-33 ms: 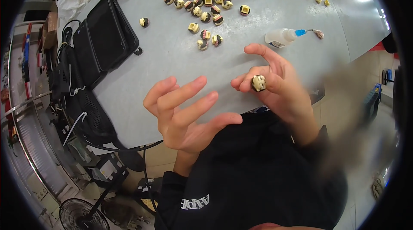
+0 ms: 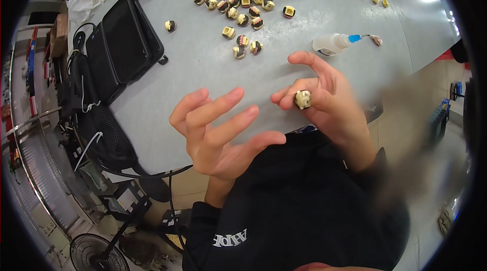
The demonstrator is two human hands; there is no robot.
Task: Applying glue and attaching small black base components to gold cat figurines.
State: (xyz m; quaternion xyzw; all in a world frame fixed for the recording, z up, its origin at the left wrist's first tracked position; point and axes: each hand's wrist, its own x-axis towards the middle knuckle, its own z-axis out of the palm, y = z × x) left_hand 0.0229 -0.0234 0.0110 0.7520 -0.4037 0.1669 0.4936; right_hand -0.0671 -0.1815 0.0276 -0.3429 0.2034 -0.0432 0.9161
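Right hand (image 2: 329, 98) grip clamps cream blocky piece (image 2: 303, 99); left hand (image 2: 218, 129) splayed apart

A small cream-coloured block (image 2: 303, 99) with dark edges sits pinched above the grey table's edge.

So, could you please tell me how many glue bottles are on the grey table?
1. The glue bottle lies on its side on the table, just beyond the right hand. None seems hidden.

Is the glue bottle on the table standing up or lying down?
Lying down. The glue bottle rests on its side on the grey table, blue nozzle pointing right, beyond the right hand.
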